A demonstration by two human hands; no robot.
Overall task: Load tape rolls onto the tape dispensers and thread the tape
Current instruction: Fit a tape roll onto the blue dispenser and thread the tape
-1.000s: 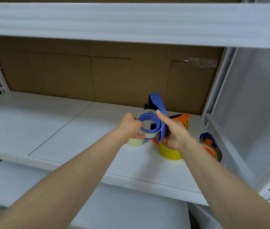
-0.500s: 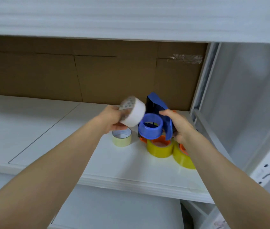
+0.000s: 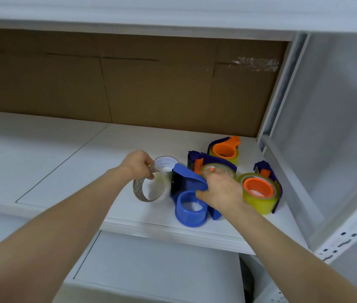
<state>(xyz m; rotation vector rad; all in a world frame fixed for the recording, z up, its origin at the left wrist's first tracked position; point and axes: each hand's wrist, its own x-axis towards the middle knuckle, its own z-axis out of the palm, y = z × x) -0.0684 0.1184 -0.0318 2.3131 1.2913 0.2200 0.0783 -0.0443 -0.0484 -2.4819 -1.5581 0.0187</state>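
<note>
My left hand (image 3: 138,164) grips a clear tape roll (image 3: 150,189) by its top edge, holding it on edge just left of the blue tape dispenser (image 3: 187,193). My right hand (image 3: 221,191) holds that dispenser down on the white shelf (image 3: 64,171); its blue hub (image 3: 191,208) faces up with no roll on it. Three more dispensers with orange hubs stand behind and to the right: one at the back (image 3: 224,149), one in the middle (image 3: 212,167), one at the right (image 3: 260,191), each carrying yellowish tape. A pale roll (image 3: 166,164) lies flat behind my left hand.
Brown cardboard (image 3: 129,84) lines the back of the shelf. A white upright post (image 3: 276,101) and side panel close off the right. Another white shelf runs overhead, and a lower white surface (image 3: 151,270) lies below the front edge.
Both hands have come down toward the shelf. The blue dispenser now rests on the shelf with its hub up, and the clear roll hangs lower, beside it.
</note>
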